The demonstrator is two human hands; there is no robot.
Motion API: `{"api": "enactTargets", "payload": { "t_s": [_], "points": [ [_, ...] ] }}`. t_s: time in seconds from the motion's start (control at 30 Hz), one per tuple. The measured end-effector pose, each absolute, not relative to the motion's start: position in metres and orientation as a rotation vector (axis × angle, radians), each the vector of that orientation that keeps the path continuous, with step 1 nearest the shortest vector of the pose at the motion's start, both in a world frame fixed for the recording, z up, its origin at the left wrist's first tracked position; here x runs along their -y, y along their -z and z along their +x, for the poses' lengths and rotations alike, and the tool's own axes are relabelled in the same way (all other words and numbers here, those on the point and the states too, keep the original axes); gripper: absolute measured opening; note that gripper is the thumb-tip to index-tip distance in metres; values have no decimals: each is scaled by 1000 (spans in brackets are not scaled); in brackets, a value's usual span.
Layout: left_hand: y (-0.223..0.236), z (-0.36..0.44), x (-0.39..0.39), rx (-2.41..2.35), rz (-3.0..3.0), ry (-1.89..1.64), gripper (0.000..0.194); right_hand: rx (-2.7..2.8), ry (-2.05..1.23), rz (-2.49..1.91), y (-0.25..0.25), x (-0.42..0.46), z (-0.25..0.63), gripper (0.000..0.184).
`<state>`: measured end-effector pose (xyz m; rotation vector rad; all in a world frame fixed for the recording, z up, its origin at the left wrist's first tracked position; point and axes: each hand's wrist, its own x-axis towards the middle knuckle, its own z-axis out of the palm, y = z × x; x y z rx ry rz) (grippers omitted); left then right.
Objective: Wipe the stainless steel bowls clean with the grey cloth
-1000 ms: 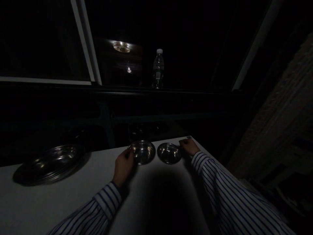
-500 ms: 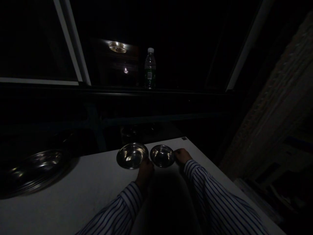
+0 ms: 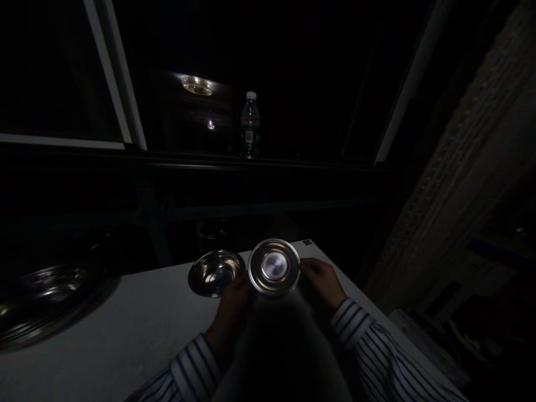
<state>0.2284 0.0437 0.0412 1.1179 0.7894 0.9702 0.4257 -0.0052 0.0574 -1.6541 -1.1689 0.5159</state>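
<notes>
Between my hands is a small round stainless steel bowl (image 3: 274,267), raised and tilted so that its inside faces me. My left hand (image 3: 233,298) is closed on its left rim; the fingers are dark and partly hidden. On the opposite side my right hand (image 3: 324,280) pinches the rim between thumb and fingers. A second steel bowl (image 3: 215,273) rests on the white table (image 3: 138,318), just left of the held one and behind my left hand.
A stack of large steel basins (image 3: 46,301) stands at the table's left. Beyond the table, a water bottle (image 3: 250,128) with a green label stands on the window sill (image 3: 188,162). A patterned curtain (image 3: 448,167) hangs to the right. The room is very dark.
Both hands have lifted the right-hand bowl off the table and tipped it toward me. The other bowl stays on the table. The view has shifted slightly.
</notes>
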Motion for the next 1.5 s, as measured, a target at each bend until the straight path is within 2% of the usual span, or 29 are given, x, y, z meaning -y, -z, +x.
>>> {"api": "enactTargets", "payload": {
  "t_s": [0.27,0.7,0.9,1.5],
  "points": [
    [-65,199,-35,-847,1004,-1019,29,1141,-560,-1438,-79,31,398,32],
    [-83,164,-30,-1004,1089,-1062,30,1207,-554,-1426,-86,23,370,26],
    [-91,147,-29,-1006,1144,-1101,39,1201,-598,-1382,-82,12,361,28],
    [-97,106,-42,-1110,1154,-1127,36,1388,-570,-1415,-87,-25,322,28]
  ]
}}
